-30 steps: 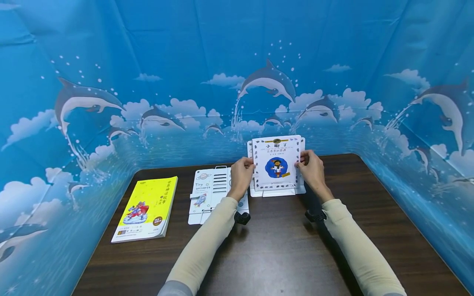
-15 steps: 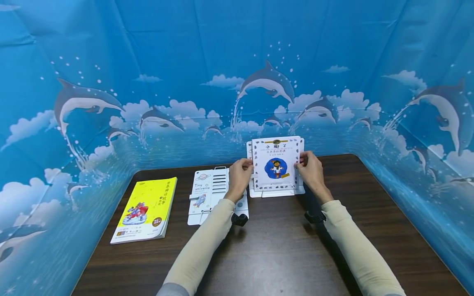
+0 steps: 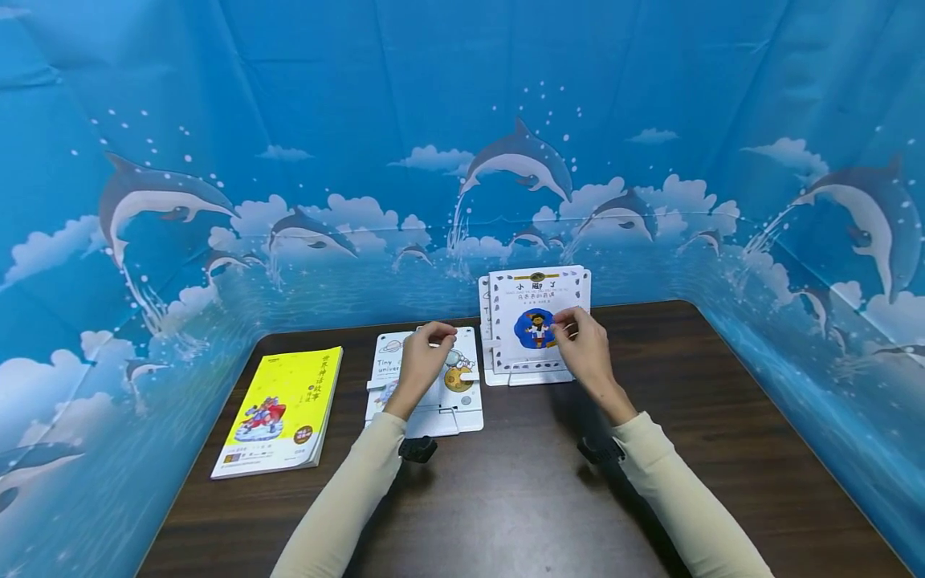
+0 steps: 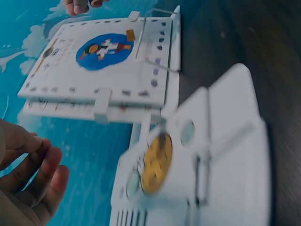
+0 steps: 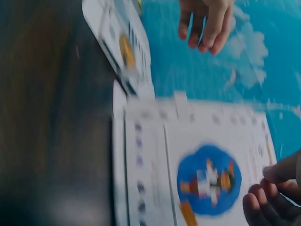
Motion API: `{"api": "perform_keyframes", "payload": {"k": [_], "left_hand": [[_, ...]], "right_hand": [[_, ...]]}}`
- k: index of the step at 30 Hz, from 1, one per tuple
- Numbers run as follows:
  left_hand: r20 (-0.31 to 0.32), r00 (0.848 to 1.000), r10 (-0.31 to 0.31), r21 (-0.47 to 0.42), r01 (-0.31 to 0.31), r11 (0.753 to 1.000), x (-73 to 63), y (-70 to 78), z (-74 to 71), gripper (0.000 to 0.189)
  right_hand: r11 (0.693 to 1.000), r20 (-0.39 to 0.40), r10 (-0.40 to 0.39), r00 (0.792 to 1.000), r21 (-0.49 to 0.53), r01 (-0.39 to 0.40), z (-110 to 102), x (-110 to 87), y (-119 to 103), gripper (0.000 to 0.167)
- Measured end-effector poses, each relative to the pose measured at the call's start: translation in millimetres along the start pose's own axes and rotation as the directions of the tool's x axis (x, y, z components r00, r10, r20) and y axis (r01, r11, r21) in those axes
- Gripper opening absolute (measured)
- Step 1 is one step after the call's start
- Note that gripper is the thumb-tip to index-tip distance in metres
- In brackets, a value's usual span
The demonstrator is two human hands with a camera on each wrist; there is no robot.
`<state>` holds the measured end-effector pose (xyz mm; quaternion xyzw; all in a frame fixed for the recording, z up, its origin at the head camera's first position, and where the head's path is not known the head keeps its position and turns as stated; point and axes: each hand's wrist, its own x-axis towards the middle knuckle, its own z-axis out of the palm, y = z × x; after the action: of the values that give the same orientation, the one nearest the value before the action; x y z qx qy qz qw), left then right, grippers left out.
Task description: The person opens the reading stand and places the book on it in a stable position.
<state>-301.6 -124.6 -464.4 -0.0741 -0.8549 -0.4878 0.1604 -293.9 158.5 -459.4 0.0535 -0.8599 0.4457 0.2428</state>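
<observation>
A white picture book [image 3: 506, 321] with a blue round picture on its cover leans on a white book stand [image 3: 486, 305], whose side clip [image 4: 102, 106] overlaps the book's edge. My right hand [image 3: 588, 357] hovers before the cover's lower right part, fingers loosely bent, holding nothing. In the right wrist view its fingertips [image 5: 254, 202] overlap the cover beside the picture. My left hand [image 3: 421, 361] is over a second white book stand [image 3: 462, 405], printed "Tiny universe", lying low left of the book. The left fingers [image 4: 51, 174] are loosely bent with nothing between them.
A thick yellow book [image 3: 289, 401] lies at the left of the dark wooden table [image 3: 506, 498]. Behind the table's far edge hangs a blue curtain [image 3: 361, 96] printed with dolphins, which also runs along both sides.
Both hands have let go of the white book's side edges. The left hand has moved left over the second stand; the right has come left in front of the cover. The book stays leaning.
</observation>
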Motion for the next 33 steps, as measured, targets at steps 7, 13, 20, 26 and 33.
{"api": "perform_keyframes", "payload": {"k": [7,13,20,26,33], "left_hand": [[0.016,0.997,-0.075,0.046,0.074,0.996,-25.0,-27.5,-31.8,0.011],[0.066,0.985,-0.158,0.119,0.149,0.982,-45.8,-49.1,-54.3,0.014],[0.151,0.96,-0.234,0.256,0.191,0.948,-67.1,-68.8,-77.5,0.014],[0.208,0.935,-0.288,0.298,0.22,0.929,-80.0,-79.2,-92.1,0.014],[0.29,0.887,-0.359,0.334,0.257,0.907,-88.5,-81.5,-103.8,0.02]], "right_hand": [[0.996,0.242,-0.06,0.968,0.08,0.042,36,-30.8,-29,0.005],[0.995,0.467,-0.095,0.879,0.042,0.085,71,-56.5,-44,0.005],[0.988,0.638,-0.113,0.762,-0.007,0.153,98,-74.8,-48,0.011],[0.982,0.681,-0.099,0.726,-0.05,0.181,105,-79.3,-48,0.014],[0.985,0.707,-0.083,0.703,-0.047,0.165,105,-78.9,-50,0.019]]}}
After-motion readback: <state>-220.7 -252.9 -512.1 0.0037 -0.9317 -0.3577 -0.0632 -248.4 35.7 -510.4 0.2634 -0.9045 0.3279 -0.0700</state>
